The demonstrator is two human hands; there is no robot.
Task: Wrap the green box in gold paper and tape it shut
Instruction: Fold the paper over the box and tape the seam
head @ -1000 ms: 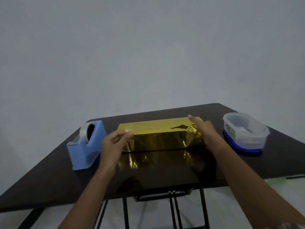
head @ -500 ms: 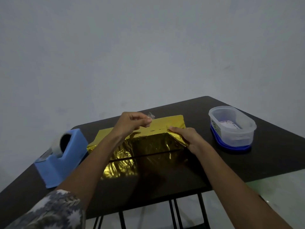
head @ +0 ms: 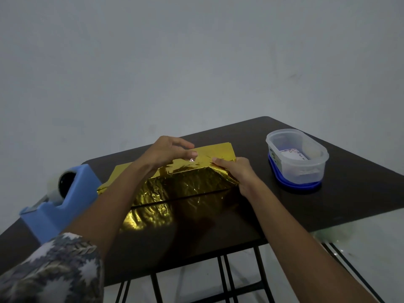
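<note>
**Two hands at the gold seam, one tape piece ready**

My left hand (head: pixel 168 150) hangs over the top of the parcel. Its fingers (head: pixel 193 153) are curled and pinch a small clear tape piece (head: pixel 192 159) right at the paper's overlap, I judge so it can bridge the seam. My right hand (head: pixel 237 173) grips the parcel's right end, thumb on top and fingers curled down the side. That pins the fold flat so the gold paper (head: pixel 185 184) cannot spring open. The green box is hidden, fully inside the paper, mid-bench. The tape dispenser (head: pixel 59 202) sits close at left, within easy reach for more tape.

Count: two hands, one wrapped parcel, one tape piece, one dispenser with one roll, one clear tub (head: pixel 297 158) on a blue lid at right, one bench (head: pixel 341 193).
</note>
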